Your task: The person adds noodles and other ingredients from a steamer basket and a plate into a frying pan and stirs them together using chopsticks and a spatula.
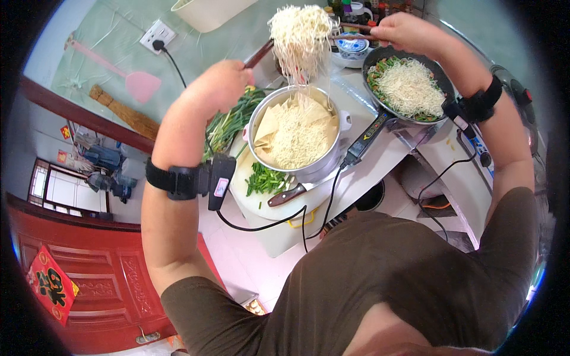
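Note:
A bundle of thin noodles (303,38) hangs in the air above a metal steamer pot (307,171). My left hand (227,84) grips a brown stick-like utensil that reaches the bundle from the left. In my right hand (396,32) are wooden chopsticks (352,37) that meet the bundle from the right. More noodles (296,140) lie in the pot on a pale liner with folded edges. Right of the pot, a dark frying pan (372,73) holds noodles (412,86) over chopped green vegetables.
A knife (287,196) and chopped greens (266,179) lie on a round cutting board (249,207) below the pot. Long green stalks (234,115) lie at its left. A lidded bowl (352,46) and bottles (352,15) stand behind. Black cables cross the counter's front edge.

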The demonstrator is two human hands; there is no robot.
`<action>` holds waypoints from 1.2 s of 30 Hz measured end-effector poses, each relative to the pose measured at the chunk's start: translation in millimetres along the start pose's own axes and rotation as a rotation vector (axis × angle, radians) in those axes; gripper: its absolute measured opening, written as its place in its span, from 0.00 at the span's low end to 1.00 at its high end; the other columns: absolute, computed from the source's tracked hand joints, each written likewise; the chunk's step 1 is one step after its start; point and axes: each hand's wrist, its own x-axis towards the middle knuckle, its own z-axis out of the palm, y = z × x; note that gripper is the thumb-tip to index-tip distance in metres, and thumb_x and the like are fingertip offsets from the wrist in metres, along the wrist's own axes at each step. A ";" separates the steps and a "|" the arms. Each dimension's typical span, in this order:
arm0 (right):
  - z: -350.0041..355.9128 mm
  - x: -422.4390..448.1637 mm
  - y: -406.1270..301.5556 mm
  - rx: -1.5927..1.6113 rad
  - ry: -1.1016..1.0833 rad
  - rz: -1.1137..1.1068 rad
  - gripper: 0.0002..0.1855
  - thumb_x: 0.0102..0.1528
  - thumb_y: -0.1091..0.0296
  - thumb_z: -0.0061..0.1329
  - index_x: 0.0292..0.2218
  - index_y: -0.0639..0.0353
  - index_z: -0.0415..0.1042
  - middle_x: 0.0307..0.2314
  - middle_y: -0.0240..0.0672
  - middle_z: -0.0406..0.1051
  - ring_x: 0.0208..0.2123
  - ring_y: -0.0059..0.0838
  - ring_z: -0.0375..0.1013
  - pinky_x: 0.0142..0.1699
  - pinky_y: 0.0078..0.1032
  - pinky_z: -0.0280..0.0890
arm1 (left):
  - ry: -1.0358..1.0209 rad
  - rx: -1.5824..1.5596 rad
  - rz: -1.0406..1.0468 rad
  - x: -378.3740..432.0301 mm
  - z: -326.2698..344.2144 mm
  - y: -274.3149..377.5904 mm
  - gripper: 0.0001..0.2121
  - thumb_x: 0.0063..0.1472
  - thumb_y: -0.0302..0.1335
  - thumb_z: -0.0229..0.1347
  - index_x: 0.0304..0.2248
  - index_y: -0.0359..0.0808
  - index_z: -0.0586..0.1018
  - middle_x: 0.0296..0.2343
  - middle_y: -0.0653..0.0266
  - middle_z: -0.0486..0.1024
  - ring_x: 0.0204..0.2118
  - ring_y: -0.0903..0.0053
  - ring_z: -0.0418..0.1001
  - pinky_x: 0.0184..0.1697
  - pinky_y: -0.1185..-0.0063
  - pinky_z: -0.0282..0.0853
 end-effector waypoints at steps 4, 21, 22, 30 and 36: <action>-70.4 -20.0 -17.2 -0.057 0.091 0.190 0.15 0.47 0.58 0.38 0.20 0.60 0.68 0.14 0.30 0.65 0.16 0.20 0.61 0.22 0.20 0.56 | 0.095 -0.334 -0.165 20.6 -35.0 75.4 0.10 0.53 0.32 0.39 0.26 0.35 0.67 0.12 0.76 0.53 0.12 0.88 0.49 0.11 0.88 0.44; -52.5 -49.1 215.3 -0.129 -0.005 0.496 0.21 0.47 0.50 0.35 0.16 0.57 0.66 0.07 0.30 0.56 0.08 0.22 0.53 0.13 0.22 0.48 | -0.295 -0.557 -0.195 197.8 133.0 123.9 0.08 0.51 0.28 0.40 0.28 0.34 0.69 0.12 0.69 0.58 0.09 0.81 0.55 0.09 0.83 0.49; -47.8 -51.8 223.9 -0.129 -0.004 0.507 0.21 0.47 0.50 0.35 0.16 0.57 0.66 0.07 0.30 0.56 0.08 0.22 0.53 0.13 0.22 0.48 | -0.296 -0.557 -0.226 198.7 138.6 131.5 0.09 0.51 0.29 0.40 0.28 0.33 0.68 0.12 0.68 0.58 0.09 0.80 0.56 0.09 0.82 0.50; -23.2 -46.8 247.6 -0.150 -0.105 0.564 0.23 0.48 0.50 0.31 0.17 0.58 0.67 0.09 0.38 0.62 0.13 0.34 0.61 0.22 0.29 0.56 | -0.342 -0.521 -0.252 210.0 170.9 139.1 0.09 0.50 0.30 0.39 0.28 0.33 0.66 0.13 0.67 0.59 0.09 0.79 0.57 0.09 0.81 0.51; -15.7 -62.6 264.2 -0.176 -0.117 0.572 0.21 0.48 0.51 0.33 0.17 0.59 0.67 0.10 0.38 0.62 0.12 0.34 0.60 0.21 0.28 0.56 | -0.306 -0.596 -0.238 199.1 180.9 140.6 0.11 0.51 0.30 0.40 0.24 0.28 0.67 0.11 0.64 0.61 0.10 0.77 0.58 0.11 0.78 0.55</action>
